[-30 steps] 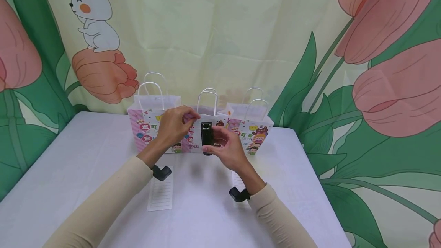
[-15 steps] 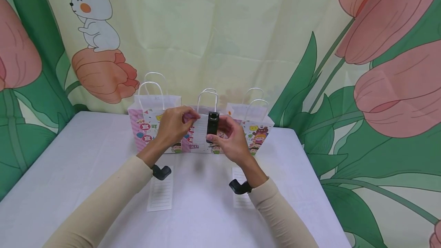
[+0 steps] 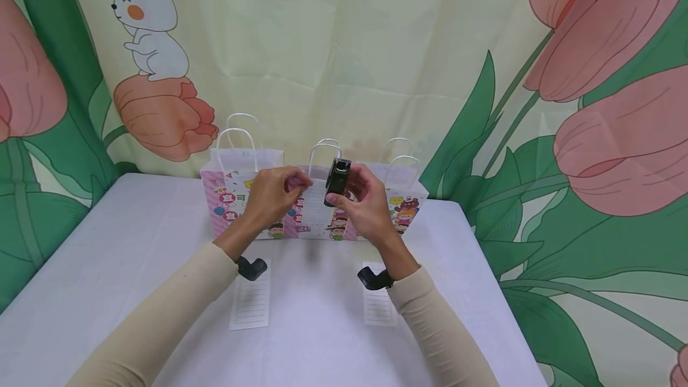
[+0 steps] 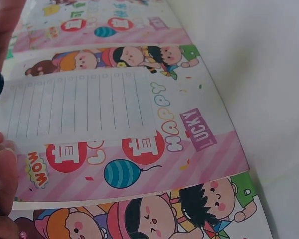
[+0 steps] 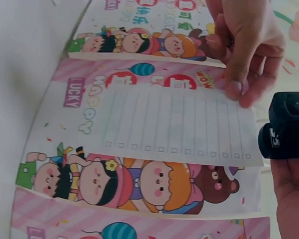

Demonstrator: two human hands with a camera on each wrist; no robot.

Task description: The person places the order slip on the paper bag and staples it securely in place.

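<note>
My left hand (image 3: 273,196) pinches the top corner of a lined paper slip (image 3: 318,208) at the upper rim of the middle paper bag (image 3: 303,234). The slip lies flat over the bag's printed front; checkbox squares run along one side in the right wrist view. Between the thumb and fingers of my right hand (image 3: 372,205) is a small black stapler (image 3: 337,182). It is tilted beside the slip's top end, near the bag's rim. In the right wrist view the stapler (image 5: 291,122) appears just apart from the paper's edge.
A matching cartoon gift bag stands on each side, the left bag (image 3: 219,196) and the right bag (image 3: 409,199), with white handles up. Two more lined slips lie on the white table, a left slip (image 3: 251,303) and a right slip (image 3: 379,308). A printed curtain (image 3: 333,64) hangs behind.
My right hand has raised the stapler and shifted it right, from in front of the slip to beside the bag's rim, tilting it. The left hand has stayed in place.
</note>
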